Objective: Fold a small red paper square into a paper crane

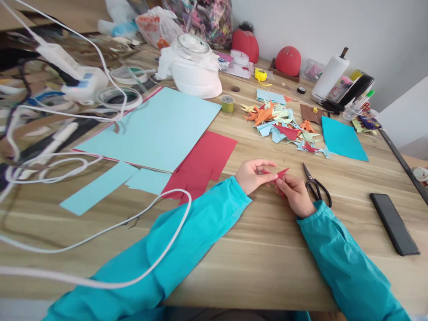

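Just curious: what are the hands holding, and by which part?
A small red folded paper piece; left hand and right hand pinch it near the middle, one pointed tip free.

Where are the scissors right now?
Head view: the scissors lie on the table just right of the right hand, which pinches red paper; the phone is farther right.

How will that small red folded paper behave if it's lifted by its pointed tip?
The red folded paper looks thin and small, so it is probably very light and easy to crush. Its folds likely stiffen it, so the point should hold rather than droop. On the smooth wooden table it would probably slide when pushed.
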`<control>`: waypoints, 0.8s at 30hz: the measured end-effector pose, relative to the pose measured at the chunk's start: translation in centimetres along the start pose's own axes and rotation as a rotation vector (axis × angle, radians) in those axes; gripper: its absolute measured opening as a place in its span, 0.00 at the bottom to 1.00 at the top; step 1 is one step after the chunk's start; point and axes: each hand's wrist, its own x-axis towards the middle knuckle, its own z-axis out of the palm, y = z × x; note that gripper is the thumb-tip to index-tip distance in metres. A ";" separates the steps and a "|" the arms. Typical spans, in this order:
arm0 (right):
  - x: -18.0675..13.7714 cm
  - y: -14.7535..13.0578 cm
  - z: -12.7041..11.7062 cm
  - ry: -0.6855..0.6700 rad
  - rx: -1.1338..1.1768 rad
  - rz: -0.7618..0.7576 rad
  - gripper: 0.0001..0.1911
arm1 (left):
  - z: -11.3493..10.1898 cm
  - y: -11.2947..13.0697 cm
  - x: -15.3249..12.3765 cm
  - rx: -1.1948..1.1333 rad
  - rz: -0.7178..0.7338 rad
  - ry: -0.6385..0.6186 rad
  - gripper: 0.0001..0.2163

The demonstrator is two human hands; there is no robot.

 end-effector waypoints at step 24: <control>0.0 -0.4 -0.1 -0.111 -0.180 -0.066 0.19 | -0.4 -0.6 0.4 -0.021 0.029 -0.072 0.17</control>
